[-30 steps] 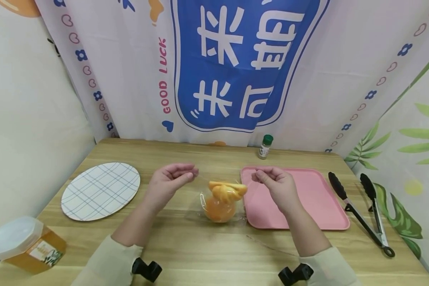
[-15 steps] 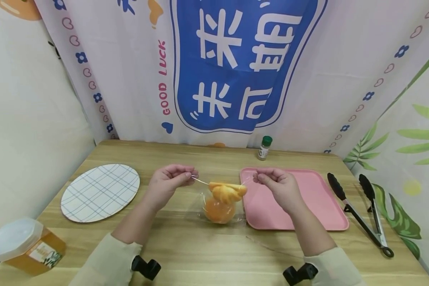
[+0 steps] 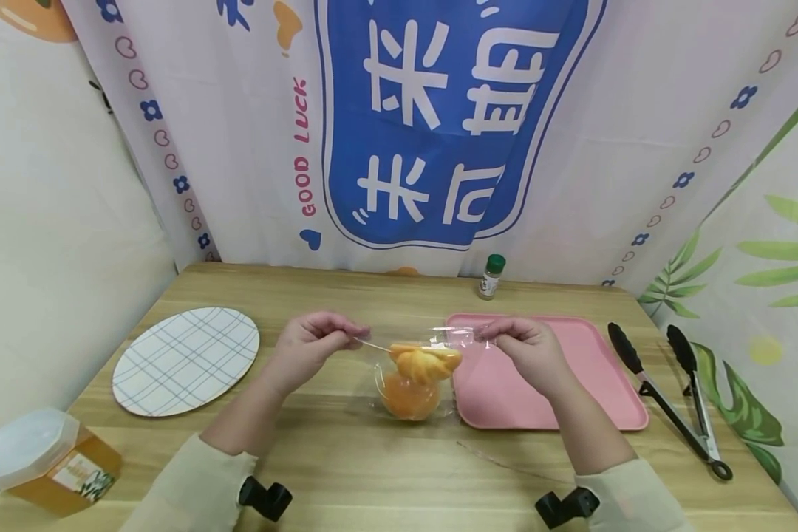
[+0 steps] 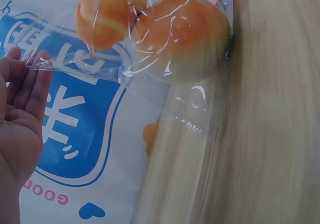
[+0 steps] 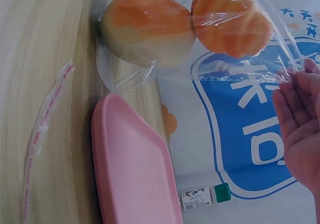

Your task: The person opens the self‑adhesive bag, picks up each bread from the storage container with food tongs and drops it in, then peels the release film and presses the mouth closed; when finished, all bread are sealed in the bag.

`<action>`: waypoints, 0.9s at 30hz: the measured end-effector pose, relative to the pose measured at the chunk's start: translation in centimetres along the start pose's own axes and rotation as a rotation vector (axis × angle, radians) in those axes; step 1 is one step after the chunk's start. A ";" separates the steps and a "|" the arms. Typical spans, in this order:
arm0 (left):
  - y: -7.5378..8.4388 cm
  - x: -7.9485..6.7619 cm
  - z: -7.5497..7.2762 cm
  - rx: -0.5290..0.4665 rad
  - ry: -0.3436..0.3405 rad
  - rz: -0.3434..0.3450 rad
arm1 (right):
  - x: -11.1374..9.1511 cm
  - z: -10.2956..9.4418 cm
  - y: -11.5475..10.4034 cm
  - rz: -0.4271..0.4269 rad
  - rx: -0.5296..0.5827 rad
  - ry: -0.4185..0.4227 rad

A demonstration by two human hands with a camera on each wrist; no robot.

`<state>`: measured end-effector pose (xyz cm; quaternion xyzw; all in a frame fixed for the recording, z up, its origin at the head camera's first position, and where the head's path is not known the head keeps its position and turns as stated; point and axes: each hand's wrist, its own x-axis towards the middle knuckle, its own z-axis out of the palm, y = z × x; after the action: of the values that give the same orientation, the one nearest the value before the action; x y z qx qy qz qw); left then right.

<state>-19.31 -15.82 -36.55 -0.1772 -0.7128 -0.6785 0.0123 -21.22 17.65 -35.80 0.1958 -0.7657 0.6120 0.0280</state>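
Observation:
A clear plastic bag (image 3: 372, 355) is held up by its top edge between both hands. My left hand (image 3: 308, 346) pinches the left corner of that edge between thumb and fingers. On the other side, my right hand (image 3: 530, 349) pinches the right corner, over the pink tray. Inside the bag sit a round, orange-topped bun (image 3: 408, 397) and, above it, a ridged yellow-orange bread piece (image 3: 425, 363). Both wrist views show the bun (image 4: 182, 36) and the ridged piece (image 5: 232, 21) through shiny film. Whether the bag's base touches the table is unclear.
The pink tray (image 3: 572, 384) lies right of the bag, with black-tipped tongs (image 3: 678, 414) beyond it. A thin torn strip (image 5: 42, 119) rests in front. A green-capped bottle (image 3: 490, 279) stands behind; a checked oval board (image 3: 186, 362) and an amber jar (image 3: 63, 465) are left.
My right hand has shifted slightly right, and the film stretches wider between both hands. The bag's upper edge shows more clearly now. The bread has barely moved.

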 end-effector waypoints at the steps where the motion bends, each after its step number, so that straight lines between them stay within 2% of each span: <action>1: 0.1 0.0 0.0 0.034 -0.001 0.003 | 0.0 0.0 0.0 -0.010 0.004 -0.006; 6: 0.7 -0.2 -0.1 0.143 -0.004 0.008 | 0.0 -0.2 0.1 -0.028 0.019 -0.023; 12: 1.0 -0.4 0.1 0.104 0.004 0.012 | -0.1 -0.2 0.0 -0.045 0.021 -0.037; 17: 0.9 -0.3 0.6 0.173 0.056 -0.026 | -0.1 -0.3 -0.1 -0.055 0.022 -0.051; 22: 0.8 -0.3 0.8 0.211 0.063 -0.032 | -0.2 -0.5 -0.3 -0.056 0.003 -0.064; 27: 1.0 -0.3 0.8 0.223 0.061 -0.034 | -0.4 -0.6 -0.8 -0.018 -0.048 -0.077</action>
<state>-18.61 -15.10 -35.76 -0.1422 -0.7860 -0.6002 0.0422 -20.72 18.21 -35.05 0.2253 -0.7790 0.5851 0.0090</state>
